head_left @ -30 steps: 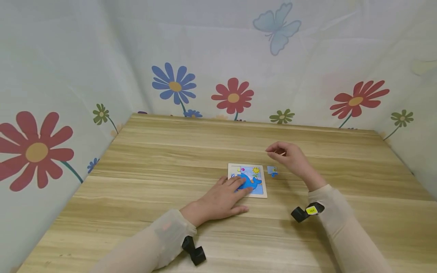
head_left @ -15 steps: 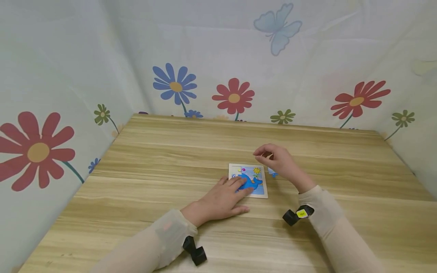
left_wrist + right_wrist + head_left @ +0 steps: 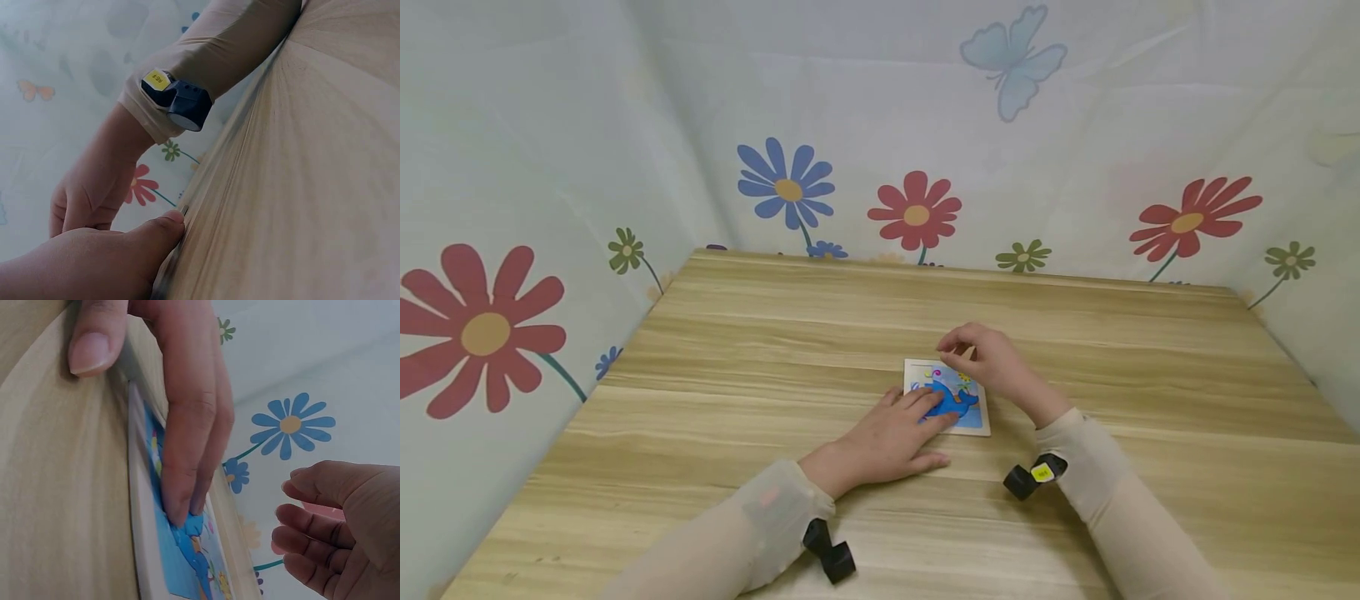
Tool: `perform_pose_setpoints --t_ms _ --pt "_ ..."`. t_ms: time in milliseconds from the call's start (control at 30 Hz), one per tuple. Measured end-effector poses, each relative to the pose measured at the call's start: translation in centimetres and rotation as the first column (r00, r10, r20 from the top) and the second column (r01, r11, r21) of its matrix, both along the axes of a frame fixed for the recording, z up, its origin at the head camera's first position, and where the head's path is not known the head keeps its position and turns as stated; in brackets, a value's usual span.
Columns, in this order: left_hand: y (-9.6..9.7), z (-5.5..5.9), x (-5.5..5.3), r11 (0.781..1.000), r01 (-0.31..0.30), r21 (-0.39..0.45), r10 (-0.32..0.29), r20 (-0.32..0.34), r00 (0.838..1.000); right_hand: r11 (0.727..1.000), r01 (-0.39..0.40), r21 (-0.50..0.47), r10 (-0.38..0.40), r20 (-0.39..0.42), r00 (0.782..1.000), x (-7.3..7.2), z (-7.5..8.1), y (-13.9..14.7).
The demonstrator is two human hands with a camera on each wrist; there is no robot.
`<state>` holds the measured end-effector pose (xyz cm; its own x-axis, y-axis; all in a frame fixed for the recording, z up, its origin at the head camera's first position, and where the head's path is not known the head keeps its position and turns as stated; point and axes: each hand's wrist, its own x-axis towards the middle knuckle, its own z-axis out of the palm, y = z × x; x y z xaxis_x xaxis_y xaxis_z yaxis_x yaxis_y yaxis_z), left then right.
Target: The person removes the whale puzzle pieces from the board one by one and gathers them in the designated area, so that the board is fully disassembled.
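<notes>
On the table lies a small framed jigsaw puzzle (image 3: pixel 966 421) with a blue whale picture, its upper left part pale and bare. My left hand (image 3: pixel 880 437) rests flat across its left side, fingers spread over the whale and thumb on the table in front; in the right wrist view the left fingertips (image 3: pixel 178 515) touch the picture. Above the puzzle's upper right corner hovers my right hand (image 3: pixel 992 362), fingers loosely bent. No piece shows between the fingers of the right hand (image 3: pixel 337 531) in the right wrist view. A loose puzzle piece right of the frame is hidden behind this hand.
The wood-grain table (image 3: pixel 775 333) spreads out around the puzzle. A white cloth backdrop (image 3: pixel 850 83) with printed flowers and a butterfly stands along its back and sides. Black camera mounts (image 3: pixel 829 552) sit on both wrists.
My right hand has moved left and slightly nearer, from over the loose piece to above the puzzle's top edge, covering that piece. The left hand has stayed in place on the puzzle.
</notes>
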<state>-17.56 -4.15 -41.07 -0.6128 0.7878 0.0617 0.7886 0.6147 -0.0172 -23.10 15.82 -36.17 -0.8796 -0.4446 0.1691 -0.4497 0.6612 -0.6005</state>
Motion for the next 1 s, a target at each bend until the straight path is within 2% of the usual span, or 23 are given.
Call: perform_pose_setpoints --t_ms 667,1000 --pt "0.0 -0.2 -0.2 1.0 0.016 -0.007 -0.017 -0.034 0.999 0.996 -0.028 0.086 0.029 -0.016 0.999 -0.7 -2.1 -1.1" --pt "0.0 -0.1 -0.2 1.0 0.018 -0.009 -0.018 -0.034 0.999 0.984 0.007 0.176 0.002 -0.049 0.999 -0.7 -2.8 -1.7"
